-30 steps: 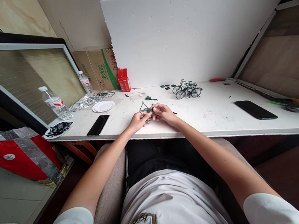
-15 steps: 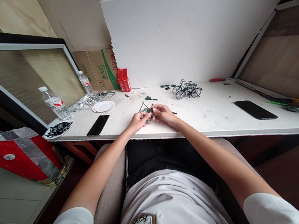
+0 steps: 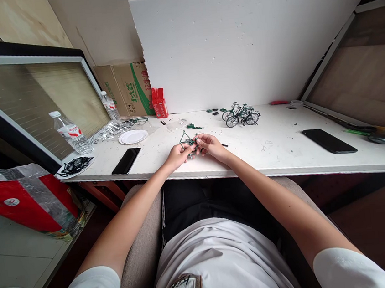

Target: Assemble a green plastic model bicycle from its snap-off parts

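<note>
While beyond hands (image 3: 211, 145) — bicycles (image 3: 242, 112), red box (image 3: 160, 105)

Left hand (image 3: 177, 156) and right hand (image 3: 211, 146) close together over the white tabletop (image 3: 258, 153), both pinching a small green model bicycle frame (image 3: 189, 141) — spoked model bicycles (image 3: 243, 114) clustered beyond, a black smartphone (image 3: 126, 161) off left, a round white plate (image 3: 133, 137), a red box (image 3: 160, 104) beside a cardboard carton (image 3: 125, 91).

**Makeshift hobby workspace**

You're at a white worktop (image 3: 255, 153), ragged-edged white board (image 3: 253, 41) propped behind. Giveaways: green model parts (image 3: 189, 141) in your hands (image 3: 209, 145), model bicycles (image 3: 241, 116), black pieces (image 3: 76, 165). Cardboard box (image 3: 125, 90), drink bottles (image 3: 74, 139) and phones (image 3: 330, 141) look improvised. Home or workshop? Can't tell.
</note>
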Motion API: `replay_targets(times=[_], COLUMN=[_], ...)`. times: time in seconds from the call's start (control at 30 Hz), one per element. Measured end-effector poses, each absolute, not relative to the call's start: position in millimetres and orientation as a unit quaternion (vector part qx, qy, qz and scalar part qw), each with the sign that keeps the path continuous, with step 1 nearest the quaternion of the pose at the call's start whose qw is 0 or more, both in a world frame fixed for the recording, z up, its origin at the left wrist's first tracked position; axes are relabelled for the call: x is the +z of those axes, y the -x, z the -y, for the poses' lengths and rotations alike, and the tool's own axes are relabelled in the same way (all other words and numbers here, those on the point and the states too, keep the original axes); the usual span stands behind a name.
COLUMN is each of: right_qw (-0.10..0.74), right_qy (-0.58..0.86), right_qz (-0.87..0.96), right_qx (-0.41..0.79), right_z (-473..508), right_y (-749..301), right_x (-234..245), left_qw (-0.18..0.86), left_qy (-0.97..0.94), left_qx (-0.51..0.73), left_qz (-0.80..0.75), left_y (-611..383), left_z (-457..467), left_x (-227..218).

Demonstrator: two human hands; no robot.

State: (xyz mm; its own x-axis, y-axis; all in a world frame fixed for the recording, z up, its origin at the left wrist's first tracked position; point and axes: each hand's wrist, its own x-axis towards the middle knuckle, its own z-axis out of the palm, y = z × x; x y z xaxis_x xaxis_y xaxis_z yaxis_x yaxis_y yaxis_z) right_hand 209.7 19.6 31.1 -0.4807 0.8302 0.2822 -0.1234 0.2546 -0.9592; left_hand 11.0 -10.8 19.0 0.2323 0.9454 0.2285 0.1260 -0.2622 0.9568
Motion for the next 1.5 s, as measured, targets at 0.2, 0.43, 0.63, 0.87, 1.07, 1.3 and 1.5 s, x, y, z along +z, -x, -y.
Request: replay_targets(times=[0.2,0.43,0.63,0.87,1.07,1.3,1.5], right_qw=[0.433,0.430,0.428,0.428,0.423,0.427,0.425], right_qy=[0.268,0.269,0.270,0.271,0.274,0.269,0.271], right_qz=[0.663,0.663,0.664,0.666,0.665,0.665,0.668], right_qx=[0.549,0.550,0.550,0.548,0.551,0.551,0.547], right_z=[-17.8,-17.0,-16.3,-20.8,-21.3,-22.6,-24.2], right_y=[-209.6,-209.3,-209.8,-209.2,-209.4,-208.9,-208.6], right_x=[32.0,32.6,32.5,27.4,26.6,25.6,23.2], left_qw=[0.443,0.435,0.432,0.427,0.421,0.415,0.407], left_qy=[-0.650,-0.652,-0.654,-0.653,-0.659,-0.664,-0.671], left_qx=[0.459,0.460,0.457,0.453,0.452,0.448,0.445], left_qz=[-0.412,-0.416,-0.421,-0.431,-0.429,-0.431,-0.431], left_y=[-10.5,-10.5,-10.3,-10.4,-9.9,-9.3,-10.1], left_z=[9.3,10.0,9.3,8.9,7.8,7.2,9.3], left_x=[17.3,17.1,15.9,14.4,12.4,11.0,12.1])
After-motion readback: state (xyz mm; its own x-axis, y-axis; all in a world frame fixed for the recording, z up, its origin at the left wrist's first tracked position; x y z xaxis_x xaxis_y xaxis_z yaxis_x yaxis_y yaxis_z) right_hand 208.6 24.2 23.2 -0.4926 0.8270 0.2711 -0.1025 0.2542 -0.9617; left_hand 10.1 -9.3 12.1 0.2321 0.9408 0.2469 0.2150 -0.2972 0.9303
